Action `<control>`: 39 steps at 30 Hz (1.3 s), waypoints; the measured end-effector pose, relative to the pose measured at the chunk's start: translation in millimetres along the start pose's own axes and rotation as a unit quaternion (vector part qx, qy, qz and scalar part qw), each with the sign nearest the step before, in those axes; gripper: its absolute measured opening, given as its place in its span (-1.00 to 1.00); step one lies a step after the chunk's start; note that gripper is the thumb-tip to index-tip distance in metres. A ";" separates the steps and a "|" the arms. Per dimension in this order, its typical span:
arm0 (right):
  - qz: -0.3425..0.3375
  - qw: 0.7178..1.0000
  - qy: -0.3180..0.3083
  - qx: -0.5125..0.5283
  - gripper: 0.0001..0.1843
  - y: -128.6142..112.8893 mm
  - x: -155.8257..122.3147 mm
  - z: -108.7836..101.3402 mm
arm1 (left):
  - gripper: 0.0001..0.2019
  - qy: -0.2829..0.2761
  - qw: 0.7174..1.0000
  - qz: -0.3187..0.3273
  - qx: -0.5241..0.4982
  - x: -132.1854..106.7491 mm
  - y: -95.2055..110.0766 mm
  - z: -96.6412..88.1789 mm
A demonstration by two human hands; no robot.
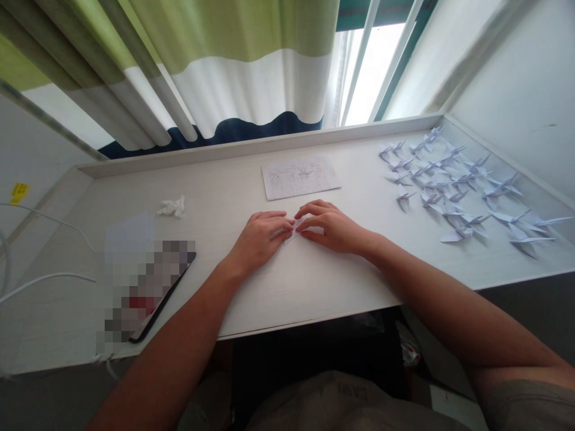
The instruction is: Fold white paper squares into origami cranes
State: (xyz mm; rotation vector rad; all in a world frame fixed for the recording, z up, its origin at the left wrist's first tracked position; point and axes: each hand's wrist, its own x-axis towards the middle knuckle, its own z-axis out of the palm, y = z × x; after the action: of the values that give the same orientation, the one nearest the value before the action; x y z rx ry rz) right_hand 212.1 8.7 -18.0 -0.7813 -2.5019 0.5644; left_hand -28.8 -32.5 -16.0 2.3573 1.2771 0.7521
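Observation:
A small piece of folded white paper [315, 229] lies on the white desk [309, 275] between my two hands, mostly covered by fingers. My left hand [265, 238] rests at its left side, with thumb and fingertips pinching the edge. From the right, my right hand [335, 227] bends over the paper, its curled fingers and thumb pressing on it. The fingertips of both hands nearly meet. Exactly how the paper is folded cannot be made out.
Several folded paper cranes [449, 185] cover the desk's right side. A printed sheet [300, 178] lies beyond my hands. To the left are a crumpled tissue [172, 206], pale paper [130, 234], a phone [155, 293] and white cables [49, 276]. Raised boards [251, 143] edge the desk.

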 end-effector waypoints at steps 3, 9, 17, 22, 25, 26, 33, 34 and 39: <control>-0.009 1.000 -0.014 0.017 -0.78 2.6 0.4 -0.8 | -0.82 -0.006 1.000 0.016 0.005 0.9 -2.6 -0.4; -0.002 1.000 -0.020 0.019 -0.65 1.4 0.9 0.6 | -0.81 -0.012 1.000 0.001 0.024 1.7 -3.9 -6.1; -0.023 0.997 -0.009 -0.067 -0.74 -1.7 -1.0 4.1 | -0.73 -0.045 0.997 -0.006 0.067 1.9 -3.9 -11.9; -0.032 0.997 -0.011 -0.064 -0.74 -5.4 0.0 5.7 | -0.80 -0.011 0.998 0.009 0.064 -0.8 0.5 -11.2; -0.028 0.998 -0.009 -0.062 -0.75 -7.4 -0.2 5.5 | -0.84 -0.006 0.997 0.047 0.064 -3.4 3.6 -12.1; -0.027 0.998 -0.008 -0.061 -0.76 -8.0 -0.3 5.6 | -0.84 -0.010 0.996 0.055 0.064 -4.0 4.1 -12.0; -0.023 1.000 -0.008 -0.018 -0.77 -5.5 -0.3 8.7 | -0.79 -0.041 0.996 0.034 0.068 -3.4 2.8 -6.2; -0.022 1.000 -0.008 -0.006 -0.77 -4.1 -0.2 8.8 | -0.79 -0.042 0.996 0.031 0.068 -3.2 2.6 -5.6; -0.019 0.999 -0.012 0.044 -0.80 2.4 0.6 8.1 | -0.78 -0.044 0.997 0.018 0.064 -3.4 4.4 -4.7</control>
State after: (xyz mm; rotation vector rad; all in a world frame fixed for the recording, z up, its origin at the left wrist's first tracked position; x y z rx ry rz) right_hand 208.4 8.9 -25.6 -0.6961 -2.4883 0.6698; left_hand -30.2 -37.4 -10.8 2.4904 1.2847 0.5856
